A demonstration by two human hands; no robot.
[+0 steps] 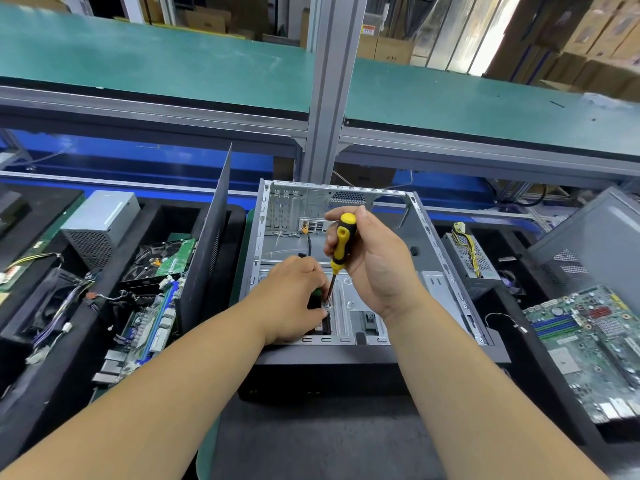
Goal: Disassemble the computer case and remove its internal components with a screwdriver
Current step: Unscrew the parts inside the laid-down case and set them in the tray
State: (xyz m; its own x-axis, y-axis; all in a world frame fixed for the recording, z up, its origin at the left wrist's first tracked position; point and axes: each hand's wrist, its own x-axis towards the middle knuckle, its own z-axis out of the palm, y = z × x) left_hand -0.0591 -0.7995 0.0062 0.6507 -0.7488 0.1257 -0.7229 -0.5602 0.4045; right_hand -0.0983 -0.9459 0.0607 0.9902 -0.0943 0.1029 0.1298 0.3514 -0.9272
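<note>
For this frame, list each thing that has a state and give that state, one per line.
Computer case: lying on its side, open, mostly emptied.
Screwdriver: near upright, tip down on a screw in the case floor.
Right hand: grips the screwdriver handle.
Left hand: fingers curled by the tip, on a dark part with some green.
Side panel: off, standing on edge left of the case.
Motherboard: out, lying right of the case.

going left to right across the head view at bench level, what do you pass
silver power supply → hard drive → upright dark side panel → left hand → screwdriver in the right hand, inside the open computer case → second power supply → loose motherboard
</note>
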